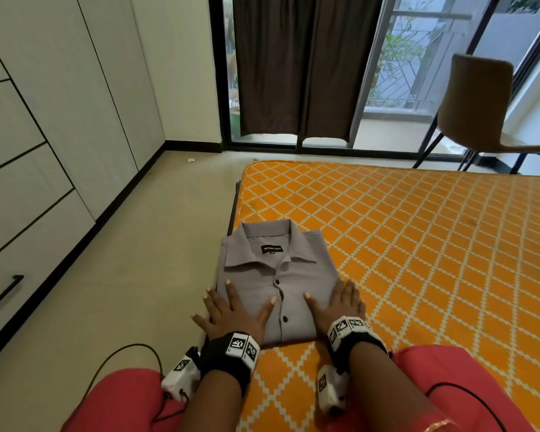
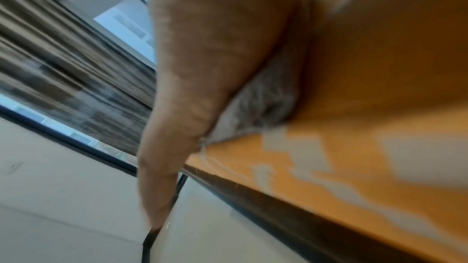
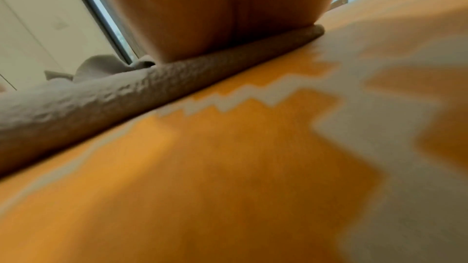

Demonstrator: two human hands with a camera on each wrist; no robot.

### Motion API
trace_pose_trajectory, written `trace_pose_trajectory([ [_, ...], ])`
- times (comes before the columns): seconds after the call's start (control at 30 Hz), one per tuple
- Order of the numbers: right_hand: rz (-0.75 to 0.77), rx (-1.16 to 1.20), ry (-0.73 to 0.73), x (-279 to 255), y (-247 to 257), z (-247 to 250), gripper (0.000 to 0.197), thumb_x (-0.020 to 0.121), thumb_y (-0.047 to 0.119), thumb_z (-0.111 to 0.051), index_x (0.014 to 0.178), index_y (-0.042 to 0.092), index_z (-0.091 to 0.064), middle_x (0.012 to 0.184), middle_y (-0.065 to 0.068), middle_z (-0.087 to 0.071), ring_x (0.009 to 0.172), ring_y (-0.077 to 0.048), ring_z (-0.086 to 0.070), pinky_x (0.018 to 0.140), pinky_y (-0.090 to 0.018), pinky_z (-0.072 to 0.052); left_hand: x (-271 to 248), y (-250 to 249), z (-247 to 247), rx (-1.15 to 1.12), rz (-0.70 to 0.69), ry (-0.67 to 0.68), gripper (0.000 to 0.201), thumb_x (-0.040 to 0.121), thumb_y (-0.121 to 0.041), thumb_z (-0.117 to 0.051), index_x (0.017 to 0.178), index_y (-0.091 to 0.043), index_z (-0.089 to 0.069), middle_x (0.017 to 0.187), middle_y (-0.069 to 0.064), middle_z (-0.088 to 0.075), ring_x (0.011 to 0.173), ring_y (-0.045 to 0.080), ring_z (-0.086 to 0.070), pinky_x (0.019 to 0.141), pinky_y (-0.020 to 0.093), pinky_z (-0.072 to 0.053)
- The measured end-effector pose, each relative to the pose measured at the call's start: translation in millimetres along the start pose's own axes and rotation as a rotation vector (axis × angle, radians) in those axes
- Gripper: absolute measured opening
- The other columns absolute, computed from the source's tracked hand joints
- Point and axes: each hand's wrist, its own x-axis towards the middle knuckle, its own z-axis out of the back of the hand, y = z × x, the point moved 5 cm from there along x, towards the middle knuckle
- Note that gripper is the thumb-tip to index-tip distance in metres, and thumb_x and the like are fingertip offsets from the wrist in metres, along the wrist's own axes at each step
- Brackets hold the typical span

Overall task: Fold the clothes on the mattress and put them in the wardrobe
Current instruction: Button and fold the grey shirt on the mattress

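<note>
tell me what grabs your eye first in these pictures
The bright orange mattress with a white diamond pattern fills the right side. A neatly folded grey button-up shirt lies at its near left corner. The left hand and right hand press flat on the shirt's lower edges.

A brown chair point(image 1: 480, 101) on thin black legs stood at the mattress's far right corner, before the sliding glass door point(image 1: 412, 73). Dark brown curtains point(image 1: 303, 63) hung over the door's left part (their hems ending just above its bottom rail). A small white scrap point(image 1: 190, 160) lay on the beige floor point(image 1: 156, 244).
</note>
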Motion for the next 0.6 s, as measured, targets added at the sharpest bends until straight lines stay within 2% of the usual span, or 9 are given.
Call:
trace_pose_trajectory([
  [0.07,-0.033,0.127,-0.102,-1,-2,12,0.097,0.090,0.067,-0.041,0.154,0.004,-0.005,0.162,-0.017,-0.001,0.149,-0.033,-0.004,0.121,-0.046,-0.008,-3,6,8,-0.101,0.028,-0.089,0.108,0.079,-0.085,-0.025,0.155,-0.011,-0.003,0.160,0.018,-0.007,0.145,0.035,-0.016,0.114,0.054,-0.017],
  [0.13,0.027,0.363,-0.238,3,1,25,0.079,0.088,0.044,-0.062,0.146,0.001,-0.030,0.149,-0.022,-0.034,0.139,-0.039,-0.032,0.113,-0.050,-0.030,0,12,21,-0.199,0.057,-0.205,0.093,0.084,-0.074,-0.044,0.145,-0.005,-0.029,0.147,0.016,-0.028,0.130,0.033,-0.035,0.102,0.046,-0.035],
  [0.17,0.027,0.476,-0.254,5,2,29,0.075,0.086,0.035,-0.068,0.145,0.004,-0.034,0.144,-0.020,-0.042,0.132,-0.040,-0.041,0.108,-0.051,-0.037,5,15,25,-0.273,0.081,-0.197,0.084,0.085,-0.067,-0.052,0.138,-0.004,-0.038,0.140,0.016,-0.035,0.124,0.034,-0.041,0.097,0.045,-0.040],
  [0.23,-0.030,0.614,-0.211,8,-1,30,0.076,0.082,0.030,-0.073,0.145,0.009,-0.035,0.140,-0.018,-0.047,0.124,-0.040,-0.049,0.100,-0.052,-0.044,16,20,28,-0.444,0.127,-0.101,0.076,0.082,-0.058,-0.065,0.129,-0.001,-0.046,0.133,0.018,-0.043,0.119,0.038,-0.048,0.092,0.046,-0.045],
  [0.3,-0.081,0.657,-0.167,10,-3,30,0.075,0.083,0.030,-0.073,0.144,0.012,-0.034,0.139,-0.019,-0.045,0.120,-0.041,-0.050,0.095,-0.051,-0.047,24,22,27,-0.502,0.153,-0.002,0.083,0.075,-0.061,-0.071,0.128,-0.001,-0.048,0.133,0.020,-0.049,0.119,0.040,-0.051,0.095,0.047,-0.047],
  [0.4,0.005,0.377,-0.287,-2,12,39,0.067,0.089,0.036,-0.062,0.146,0.016,-0.032,0.147,-0.014,-0.034,0.130,-0.038,-0.039,0.105,-0.050,-0.039,18,19,32,-0.385,0.146,-0.087,0.089,0.073,-0.061,-0.072,0.133,-0.005,-0.039,0.139,0.018,-0.039,0.126,0.037,-0.043,0.100,0.047,-0.041],
  [0.47,0.293,0.090,-0.380,-14,45,39,0.065,0.095,0.042,-0.043,0.150,0.015,-0.024,0.157,-0.007,-0.022,0.141,-0.030,-0.027,0.116,-0.046,-0.022,8,-1,43,-0.248,-0.061,-0.272,0.087,0.080,-0.063,-0.062,0.143,-0.014,-0.028,0.150,0.016,-0.026,0.136,0.036,-0.028,0.109,0.050,-0.031],
  [0.53,0.528,-0.031,-0.308,-15,74,29,0.065,0.100,0.043,-0.023,0.156,0.015,-0.005,0.163,0.001,0.003,0.150,-0.020,0.002,0.120,-0.040,0.006,1,-29,46,-0.087,-0.312,-0.337,0.083,0.088,-0.069,-0.043,0.153,-0.029,-0.011,0.161,0.011,-0.003,0.147,0.036,-0.004,0.116,0.055,-0.013],
  [0.6,0.550,-0.117,-0.166,1,87,22,0.062,0.105,0.039,-0.019,0.155,0.015,0.008,0.160,0.001,0.018,0.148,-0.016,0.019,0.116,-0.036,0.018,5,-48,39,0.007,-0.426,-0.289,0.075,0.091,-0.071,-0.027,0.152,-0.042,0.006,0.161,0.003,0.020,0.147,0.036,0.018,0.115,0.062,0.000],
])
